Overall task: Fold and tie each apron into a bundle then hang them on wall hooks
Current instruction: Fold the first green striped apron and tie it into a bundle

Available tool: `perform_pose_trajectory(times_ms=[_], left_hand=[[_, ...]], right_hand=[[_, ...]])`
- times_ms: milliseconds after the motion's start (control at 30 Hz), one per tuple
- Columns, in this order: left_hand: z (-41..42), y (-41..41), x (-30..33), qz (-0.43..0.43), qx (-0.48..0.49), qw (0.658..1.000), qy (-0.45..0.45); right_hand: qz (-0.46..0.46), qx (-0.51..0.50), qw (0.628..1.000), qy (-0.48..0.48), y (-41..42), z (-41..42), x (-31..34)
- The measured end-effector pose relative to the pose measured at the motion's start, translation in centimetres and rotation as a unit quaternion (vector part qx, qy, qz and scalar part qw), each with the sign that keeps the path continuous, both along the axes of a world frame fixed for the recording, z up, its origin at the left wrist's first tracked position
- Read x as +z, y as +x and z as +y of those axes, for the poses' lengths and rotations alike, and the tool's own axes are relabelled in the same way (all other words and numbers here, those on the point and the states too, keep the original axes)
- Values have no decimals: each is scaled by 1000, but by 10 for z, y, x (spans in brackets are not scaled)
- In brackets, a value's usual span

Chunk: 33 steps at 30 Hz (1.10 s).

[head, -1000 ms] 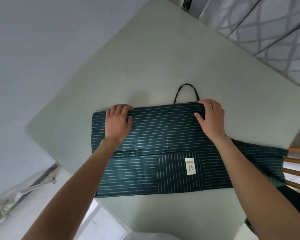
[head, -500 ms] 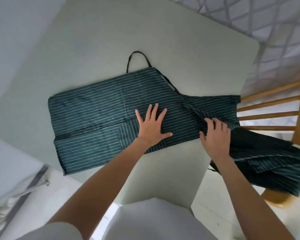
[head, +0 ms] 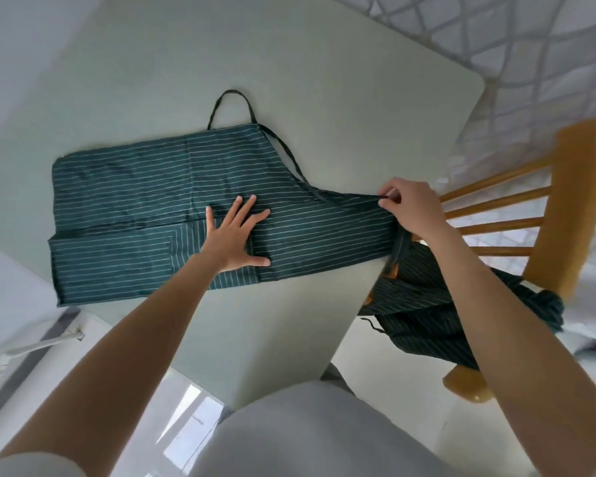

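Tabletop (head: 289, 63) is filling most of my view, pale green, with the dark green striped apron (head: 152, 187) lying flat across it, folded lengthwise, its neck loop (head: 233, 94) poking out past the far edge. A wooden chair (head: 572, 201) is standing just beside the table's right edge, and more striped apron fabric (head: 424, 304) is sitting heaped on its seat, waiting its turn.

I'm watching the left hand (head: 236, 237) pressing flat on the apron's middle, fingers straight and spread, gripping nothing, just pinning the cloth. The right hand (head: 413, 204) is pinching the thin waist tie (head: 286, 149) at the apron's right end, by the table edge.

A second ago both hands were flattening the far fold; now the left one has moved to the centre and the right one has gone from pressing the hanging end to picking up the strap. I'm reading that as the lengthwise fold being finished and the ties being gathered, so the crosswise folding and tying are coming next; hanging is still well off
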<state>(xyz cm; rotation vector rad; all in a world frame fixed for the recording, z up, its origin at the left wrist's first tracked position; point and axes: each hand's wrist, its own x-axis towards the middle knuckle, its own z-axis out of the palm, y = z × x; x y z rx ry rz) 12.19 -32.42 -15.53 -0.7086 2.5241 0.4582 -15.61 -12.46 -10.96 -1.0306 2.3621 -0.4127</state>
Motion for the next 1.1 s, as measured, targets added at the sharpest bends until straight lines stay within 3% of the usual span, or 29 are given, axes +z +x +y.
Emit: perform_pose_trajectory(times_ms=[100, 200, 267, 333, 433, 533, 700, 800, 933, 1000, 1100], left_hand=[[3, -5, 3, -10, 13, 1000, -2], [11, -16, 7, -6, 47, 999, -15], [20, -28, 10, 54, 82, 995, -31], [31, -45, 13, 151, 98, 983, -32], [42, -79, 15, 229, 25, 973, -25], [48, -111, 14, 208, -62, 976, -27], [40, -126, 7, 168, -68, 983, 0], [32, -135, 17, 224, -6, 972, 76], [16, -170, 47, 334, 245, 903, 119], [7, -187, 55, 343, 306, 881, 112], [8, -192, 56, 262, 277, 922, 73]], right_hand=[[97, 2, 995, 11, -18, 7, -8], [147, -87, 984, -58, -23, 32, -4], [121, -156, 976, -88, -12, 51, 3], [67, -171, 982, -54, 10, 65, 5], [27, -131, 991, 2, 41, 71, -8], [22, -131, 991, 16, 46, 70, -22], [43, -131, 990, 6, 25, 75, -19], [36, -107, 994, -4, 3, 76, -8], [73, -97, 991, -60, -27, 63, -4], [113, -106, 985, -72, -34, 55, -8], [127, -146, 977, -91, -26, 54, -8]])
